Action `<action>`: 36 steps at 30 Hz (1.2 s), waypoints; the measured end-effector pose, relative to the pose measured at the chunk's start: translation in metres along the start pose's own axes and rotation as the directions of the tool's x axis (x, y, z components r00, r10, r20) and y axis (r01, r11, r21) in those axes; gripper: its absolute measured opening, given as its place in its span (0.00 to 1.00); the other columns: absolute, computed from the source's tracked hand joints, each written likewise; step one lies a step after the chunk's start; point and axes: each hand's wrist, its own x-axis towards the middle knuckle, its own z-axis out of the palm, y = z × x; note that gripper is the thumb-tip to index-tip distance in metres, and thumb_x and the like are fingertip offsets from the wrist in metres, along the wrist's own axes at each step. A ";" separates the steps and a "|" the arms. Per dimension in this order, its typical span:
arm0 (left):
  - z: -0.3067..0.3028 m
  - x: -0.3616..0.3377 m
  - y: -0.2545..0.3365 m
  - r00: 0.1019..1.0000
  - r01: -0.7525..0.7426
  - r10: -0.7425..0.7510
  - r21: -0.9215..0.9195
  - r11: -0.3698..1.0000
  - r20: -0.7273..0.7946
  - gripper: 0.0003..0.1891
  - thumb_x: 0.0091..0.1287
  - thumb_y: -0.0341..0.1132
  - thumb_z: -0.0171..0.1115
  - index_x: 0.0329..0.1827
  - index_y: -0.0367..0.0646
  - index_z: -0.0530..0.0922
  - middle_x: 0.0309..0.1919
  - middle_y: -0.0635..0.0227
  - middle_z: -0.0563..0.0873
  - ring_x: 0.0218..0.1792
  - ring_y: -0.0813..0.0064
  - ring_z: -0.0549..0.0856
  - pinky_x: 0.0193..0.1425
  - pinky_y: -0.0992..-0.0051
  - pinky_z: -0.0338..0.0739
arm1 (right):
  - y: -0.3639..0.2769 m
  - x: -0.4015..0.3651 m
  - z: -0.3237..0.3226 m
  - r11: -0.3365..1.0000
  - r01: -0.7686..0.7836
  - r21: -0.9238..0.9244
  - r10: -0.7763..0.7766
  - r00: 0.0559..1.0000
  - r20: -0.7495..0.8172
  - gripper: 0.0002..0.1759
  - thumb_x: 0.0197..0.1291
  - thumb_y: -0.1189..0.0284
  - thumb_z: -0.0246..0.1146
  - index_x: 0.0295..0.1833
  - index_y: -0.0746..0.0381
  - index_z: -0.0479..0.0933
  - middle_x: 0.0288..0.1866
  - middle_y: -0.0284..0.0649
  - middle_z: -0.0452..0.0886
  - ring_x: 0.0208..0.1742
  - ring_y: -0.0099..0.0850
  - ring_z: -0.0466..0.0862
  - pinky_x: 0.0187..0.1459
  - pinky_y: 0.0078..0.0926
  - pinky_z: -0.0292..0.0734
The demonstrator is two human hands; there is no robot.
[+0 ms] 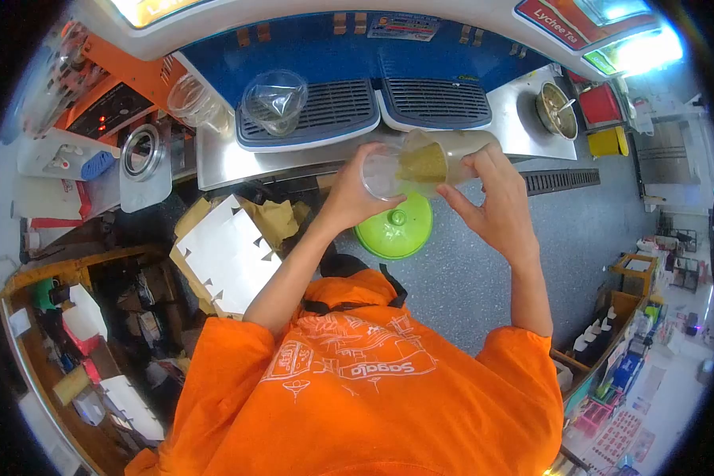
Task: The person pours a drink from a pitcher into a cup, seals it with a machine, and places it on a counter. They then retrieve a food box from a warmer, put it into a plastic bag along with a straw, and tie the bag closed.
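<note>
My left hand [347, 192] is wrapped round a clear plastic cup [381, 176], which tilts to the right. From the right, my right hand [496, 194] grips a translucent cup [462, 149] lying nearly on its side, fingers on top and thumb below. Yellow-green liquid [423, 165] shows at its mouth, which overlaps the mouth of the left cup. Both cups are in front of the drip trays, above the floor. Another clear plastic cup [274, 103] stands on the left drip tray [337, 111].
The right drip tray [438, 103] sits below the blue dispenser panel [309, 55]. A metal bowl [555, 111] with a spoon stands on the counter's right end. Below are a green lid [394, 226] and a white carton [228, 254]. Stacked cups [194, 101] stand left, beside an orange machine [107, 103].
</note>
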 end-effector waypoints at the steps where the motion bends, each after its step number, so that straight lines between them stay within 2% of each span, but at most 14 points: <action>1: 0.001 0.001 0.001 1.000 0.009 -0.009 -0.003 1.000 -0.001 0.44 0.42 0.37 0.80 0.64 0.41 0.65 0.56 0.58 0.79 0.59 0.63 0.79 0.65 0.67 0.71 | -0.001 0.001 0.000 0.999 0.023 -0.047 -0.024 1.000 -0.010 0.20 0.50 0.66 0.73 0.42 0.63 0.72 0.37 0.45 0.72 0.38 0.45 0.76 0.36 0.37 0.72; 5: 0.002 0.003 0.003 1.000 0.022 -0.022 -0.007 1.000 -0.021 0.44 0.42 0.39 0.80 0.63 0.41 0.66 0.57 0.57 0.79 0.59 0.62 0.78 0.64 0.67 0.71 | -0.004 0.009 -0.003 0.988 0.075 -0.134 -0.078 0.997 -0.018 0.20 0.49 0.66 0.73 0.41 0.63 0.71 0.37 0.44 0.72 0.38 0.45 0.76 0.36 0.38 0.71; 12: -0.002 0.007 0.007 0.998 0.040 -0.040 -0.018 0.999 -0.044 0.44 0.42 0.40 0.81 0.64 0.41 0.66 0.57 0.57 0.78 0.59 0.62 0.78 0.65 0.67 0.70 | -0.011 0.019 -0.011 0.982 0.124 -0.143 -0.126 0.992 -0.008 0.20 0.48 0.68 0.74 0.41 0.63 0.71 0.37 0.43 0.71 0.37 0.44 0.76 0.36 0.37 0.71; 15: -0.002 0.009 0.007 0.999 0.017 -0.020 -0.062 0.998 -0.043 0.43 0.43 0.41 0.80 0.62 0.40 0.66 0.55 0.55 0.78 0.59 0.57 0.78 0.64 0.63 0.71 | -0.018 0.021 -0.015 0.978 0.134 -0.159 -0.137 0.991 -0.007 0.21 0.46 0.69 0.74 0.41 0.63 0.71 0.37 0.43 0.71 0.37 0.43 0.75 0.36 0.37 0.71; 20: -0.002 0.012 0.008 0.992 -0.093 0.085 -0.093 0.991 -0.092 0.42 0.41 0.38 0.81 0.61 0.38 0.68 0.54 0.54 0.78 0.57 0.58 0.79 0.63 0.64 0.71 | -0.027 0.024 -0.020 0.961 0.180 -0.210 -0.183 0.983 0.007 0.20 0.46 0.70 0.74 0.41 0.62 0.72 0.37 0.42 0.71 0.38 0.42 0.75 0.36 0.36 0.71; 29: -0.003 0.015 0.011 0.995 -0.040 0.028 -0.131 0.991 -0.093 0.41 0.41 0.35 0.79 0.61 0.39 0.68 0.54 0.55 0.79 0.56 0.60 0.80 0.62 0.66 0.73 | -0.039 0.022 -0.021 0.928 0.233 -0.292 -0.223 0.973 0.065 0.19 0.43 0.72 0.74 0.39 0.62 0.72 0.37 0.41 0.70 0.38 0.40 0.74 0.36 0.35 0.72; 33: -0.005 0.015 0.010 0.997 -0.048 0.039 -0.150 0.988 -0.062 0.40 0.42 0.35 0.79 0.61 0.40 0.69 0.53 0.56 0.80 0.56 0.61 0.80 0.61 0.66 0.73 | -0.033 0.023 -0.017 0.934 0.236 -0.267 -0.233 0.972 0.043 0.19 0.43 0.71 0.74 0.39 0.62 0.72 0.36 0.41 0.71 0.37 0.41 0.74 0.36 0.35 0.72; 35: -0.005 0.016 0.007 0.998 -0.026 0.016 -0.174 0.984 -0.059 0.40 0.42 0.36 0.80 0.61 0.42 0.69 0.54 0.57 0.80 0.56 0.61 0.80 0.61 0.66 0.73 | -0.024 0.026 -0.015 0.973 0.180 -0.144 -0.191 0.979 -0.068 0.17 0.46 0.73 0.74 0.39 0.63 0.72 0.33 0.39 0.71 0.34 0.34 0.75 0.35 0.31 0.71; 36: -0.006 0.016 0.009 0.998 -0.028 0.017 -0.175 0.984 -0.059 0.40 0.42 0.36 0.80 0.61 0.42 0.69 0.54 0.57 0.80 0.56 0.61 0.80 0.61 0.66 0.73 | -0.014 0.026 -0.011 0.973 0.180 -0.145 -0.191 0.979 -0.068 0.17 0.46 0.73 0.74 0.39 0.63 0.72 0.33 0.39 0.71 0.34 0.34 0.75 0.35 0.31 0.71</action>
